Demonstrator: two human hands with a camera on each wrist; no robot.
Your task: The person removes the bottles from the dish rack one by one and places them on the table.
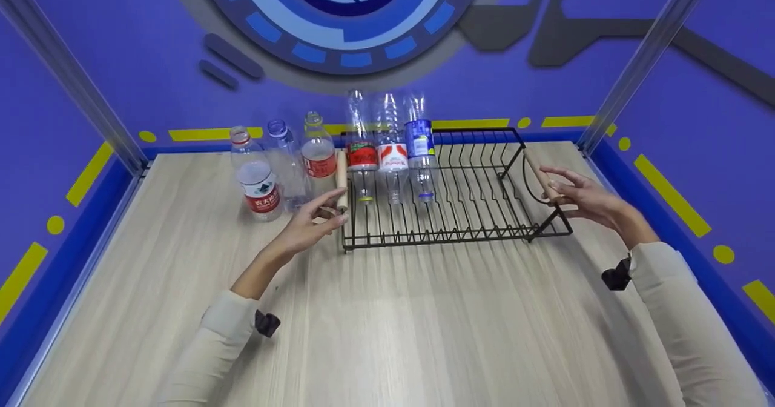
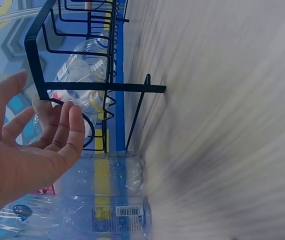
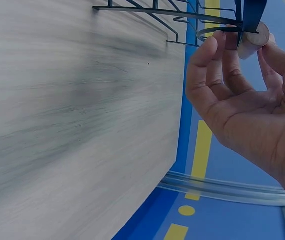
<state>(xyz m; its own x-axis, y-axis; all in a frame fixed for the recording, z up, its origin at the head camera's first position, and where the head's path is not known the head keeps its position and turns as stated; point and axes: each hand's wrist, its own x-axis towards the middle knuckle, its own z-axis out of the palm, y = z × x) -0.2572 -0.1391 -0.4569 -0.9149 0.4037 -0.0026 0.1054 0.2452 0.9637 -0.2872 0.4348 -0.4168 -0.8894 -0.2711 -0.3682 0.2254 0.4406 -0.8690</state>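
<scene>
A black wire dish rack (image 1: 484, 232) with wooden end handles stands on the table. My left hand (image 1: 309, 225) has its fingers loosely around the left handle (image 1: 341, 174); in the left wrist view its thumb stands away from the handle. At the other end my right hand (image 1: 587, 201) grips the right handle (image 1: 540, 174), with thumb and fingers on opposite sides. Three clear plastic bottles lean neck-down at the rack's left: one red-labelled (image 1: 363, 152), one white-and-red (image 1: 392, 155), one blue-labelled (image 1: 419, 137).
Left of the rack, three uncapped bottles stand upright: a red-and-white labelled one (image 1: 260, 189), a clear one (image 1: 289, 165) and a red-labelled one (image 1: 319, 158). Blue printed walls (image 1: 151, 43) and metal posts (image 1: 648, 56) bound the wooden table (image 1: 387, 328).
</scene>
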